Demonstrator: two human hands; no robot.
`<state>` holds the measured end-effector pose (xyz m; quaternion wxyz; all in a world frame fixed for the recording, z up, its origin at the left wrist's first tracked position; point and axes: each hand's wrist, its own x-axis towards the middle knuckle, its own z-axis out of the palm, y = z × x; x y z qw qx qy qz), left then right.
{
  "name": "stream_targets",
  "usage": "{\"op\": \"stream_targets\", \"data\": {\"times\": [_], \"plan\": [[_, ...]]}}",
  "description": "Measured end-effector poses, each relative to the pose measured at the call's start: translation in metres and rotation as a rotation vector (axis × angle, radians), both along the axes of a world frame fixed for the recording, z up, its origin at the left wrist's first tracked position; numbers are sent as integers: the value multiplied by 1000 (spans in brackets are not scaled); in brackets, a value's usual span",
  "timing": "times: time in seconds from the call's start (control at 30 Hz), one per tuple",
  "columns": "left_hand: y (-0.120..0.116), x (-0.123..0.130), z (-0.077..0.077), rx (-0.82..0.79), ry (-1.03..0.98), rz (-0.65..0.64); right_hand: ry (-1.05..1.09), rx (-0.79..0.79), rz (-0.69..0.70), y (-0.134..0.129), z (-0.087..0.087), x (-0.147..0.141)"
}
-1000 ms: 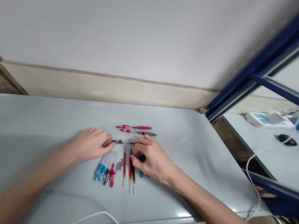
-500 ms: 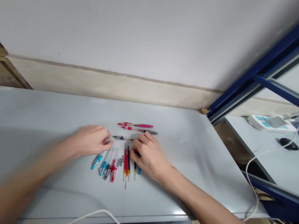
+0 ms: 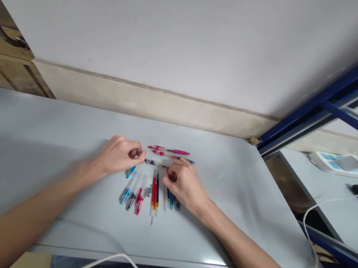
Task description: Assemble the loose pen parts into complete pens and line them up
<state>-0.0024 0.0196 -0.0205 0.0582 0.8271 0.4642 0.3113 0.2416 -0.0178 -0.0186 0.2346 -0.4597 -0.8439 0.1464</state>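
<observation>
Black-clipped pen [image 3: 150, 162]: long axis runs side to side across the worktop [image 3: 62, 133], roughly in line with its far edge. Clipped end points at the left grip [image 3: 122, 155]; slim yellow-and-dark end points at the right grip [image 3: 184, 181]. Lies in the gap between the two: clip just beside the left fingertips, slim end running up to the right fingertips.

Left grip: fingers curled, thumb and forefinger close together; cannot tell what, if anything, is pinched. Blue-ended barrel [image 3: 130, 171] just below it, on the wearer's side.

Right grip: thumb and forefinger bent into a ring; cannot tell whether the tips have hold of the pen.

Beyond the pen, side by side and lying the same way: pink pen [image 3: 176, 151], dark pen with a red end [image 3: 178, 157].

Nearer the wearer, between the grips: clear barrels [image 3: 131, 201], coloured ends toward the wearer; small grey pieces [image 3: 148, 190]; red and black refills [image 3: 155, 189], left of the right grip.
</observation>
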Motion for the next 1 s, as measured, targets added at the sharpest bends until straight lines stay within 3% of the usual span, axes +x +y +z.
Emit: {"op": "stream_targets", "data": {"times": [0.2,0.33,0.5,0.73,1.0], "plan": [[-7,11,-2,212,-206,-133,536,-287,-113,5,17,22],[-12,16,1,271,-175,-160,768,-425,-150,7,24,33],[-18,20,8,313,-87,-230,987,-583,-212,9,19,35],[-23,27,8,258,26,-256,1174,-687,-186,11,15,34],[-23,29,-3,94,-118,-303,1170,-603,-176,15,10,33]]}}
